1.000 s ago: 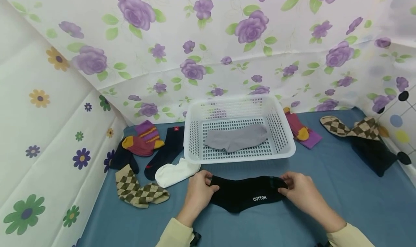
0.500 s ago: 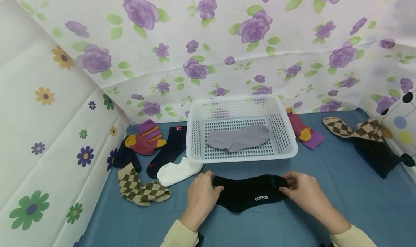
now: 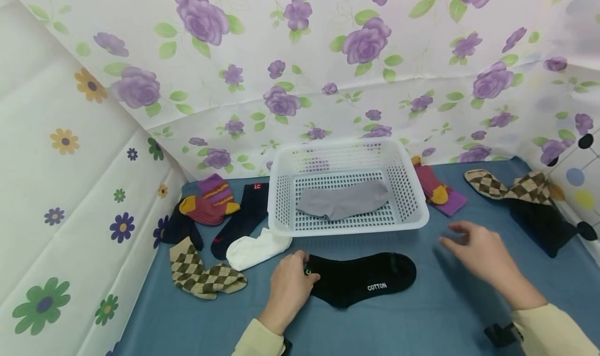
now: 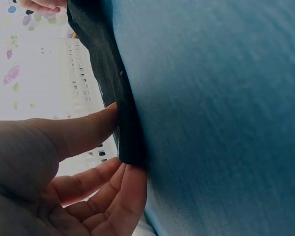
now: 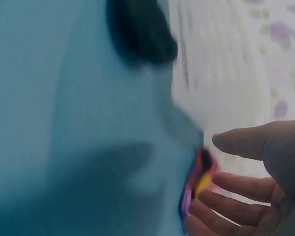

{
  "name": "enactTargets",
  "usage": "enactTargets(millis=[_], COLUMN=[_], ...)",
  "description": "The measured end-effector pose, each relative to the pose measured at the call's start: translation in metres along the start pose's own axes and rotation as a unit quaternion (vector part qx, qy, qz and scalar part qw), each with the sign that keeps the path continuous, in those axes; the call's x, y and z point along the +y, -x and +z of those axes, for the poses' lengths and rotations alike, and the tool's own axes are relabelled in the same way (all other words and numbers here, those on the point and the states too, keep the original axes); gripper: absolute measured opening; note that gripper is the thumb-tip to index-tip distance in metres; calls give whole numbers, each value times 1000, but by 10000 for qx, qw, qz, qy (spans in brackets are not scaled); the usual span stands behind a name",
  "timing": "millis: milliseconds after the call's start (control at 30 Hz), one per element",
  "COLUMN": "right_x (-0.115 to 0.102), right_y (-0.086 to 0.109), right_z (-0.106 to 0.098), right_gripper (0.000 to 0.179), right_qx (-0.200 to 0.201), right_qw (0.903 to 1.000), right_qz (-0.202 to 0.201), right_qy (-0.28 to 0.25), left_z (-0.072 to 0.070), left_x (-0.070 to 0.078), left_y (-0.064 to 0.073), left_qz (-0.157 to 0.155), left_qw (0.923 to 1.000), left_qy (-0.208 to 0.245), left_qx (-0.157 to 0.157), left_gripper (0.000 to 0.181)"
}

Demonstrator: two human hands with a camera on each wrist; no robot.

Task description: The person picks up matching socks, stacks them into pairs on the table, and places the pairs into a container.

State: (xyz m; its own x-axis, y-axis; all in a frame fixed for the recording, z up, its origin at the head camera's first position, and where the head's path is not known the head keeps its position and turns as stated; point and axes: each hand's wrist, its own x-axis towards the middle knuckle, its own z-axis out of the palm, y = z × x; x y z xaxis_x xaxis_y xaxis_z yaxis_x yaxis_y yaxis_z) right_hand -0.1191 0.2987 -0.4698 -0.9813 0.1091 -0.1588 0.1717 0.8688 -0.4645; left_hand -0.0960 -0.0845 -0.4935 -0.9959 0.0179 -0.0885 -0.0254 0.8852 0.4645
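A black sock [image 3: 356, 279] marked COTTON lies stretched flat on the blue cloth, toe to the right. At its cuff end, my left hand [image 3: 291, 288] pinches the edge; in the left wrist view the thumb lies on the dark fabric [image 4: 130, 132] with the fingertips at its end. My right hand [image 3: 483, 252] hovers right of the toe, holding nothing, thumb and fingers apart. The right wrist view shows that hand [image 5: 250, 182] with a gap between thumb and fingers, and the sock's toe [image 5: 147, 34] some way off.
Behind the sock stands a white basket [image 3: 349, 232] with a grey sock [image 3: 344, 200] inside. To the left lie a white sock [image 3: 258, 249], a checkered sock [image 3: 206, 275], a navy sock [image 3: 241, 220] and a maroon-and-yellow sock [image 3: 211, 205]. Another maroon sock [image 3: 428, 181] and a checkered sock [image 3: 529, 187] lie right.
My right hand has let go of the black sock's toe and moved right, away from it. The left hand keeps its pinch on the cuff end.
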Motion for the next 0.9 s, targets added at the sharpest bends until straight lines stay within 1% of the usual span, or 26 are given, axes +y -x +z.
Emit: enactTargets(millis=[67, 133, 233, 367, 500, 600, 667, 733, 833, 900], right_x=[15, 33, 57, 83, 103, 110, 112, 113, 113, 112], right_y=[-9, -16, -28, -41, -48, -49, -48, -46, -44, -44], right_z=[-8, -17, -28, -33, -30, -29, -30, -30, -30, -30], right_gripper=[70, 76, 81, 88, 90, 89, 85, 76, 51, 36], right_qx=[327, 630, 997, 1035, 922, 858, 834, 845, 942, 1029], right_qw=[9993, 9976, 9924, 9847, 9783, 9710, 9671, 9646, 9667, 9714], right_qz=[24, 155, 603, 1249, 1650, 1966, 2092, 2095, 1809, 1548], right_qy=[152, 242, 403, 637, 852, 1059, 1187, 1360, 1546, 1480], left_z=[0, 1, 1, 1, 1, 1, 1, 1, 1, 0], left_x=[0, 0, 0, 0, 0, -1, -1, -2, -2, -3], left_y=[0, -1, -1, -1, -1, -1, -2, -2, -3, -4], left_qz=[-40, -66, -81, -61, -66, -69, -67, -88, -159, -215], left_qw=[10000, 9999, 9999, 9999, 9999, 9998, 9997, 9996, 9994, 9991], left_qy=[23, 54, 84, 106, 112, 141, 165, 202, 253, 276], left_qx=[-37, -83, -103, -52, -76, -138, -163, -177, -193, -221], left_gripper=[37, 37, 37, 36, 36, 36, 36, 36, 37, 37])
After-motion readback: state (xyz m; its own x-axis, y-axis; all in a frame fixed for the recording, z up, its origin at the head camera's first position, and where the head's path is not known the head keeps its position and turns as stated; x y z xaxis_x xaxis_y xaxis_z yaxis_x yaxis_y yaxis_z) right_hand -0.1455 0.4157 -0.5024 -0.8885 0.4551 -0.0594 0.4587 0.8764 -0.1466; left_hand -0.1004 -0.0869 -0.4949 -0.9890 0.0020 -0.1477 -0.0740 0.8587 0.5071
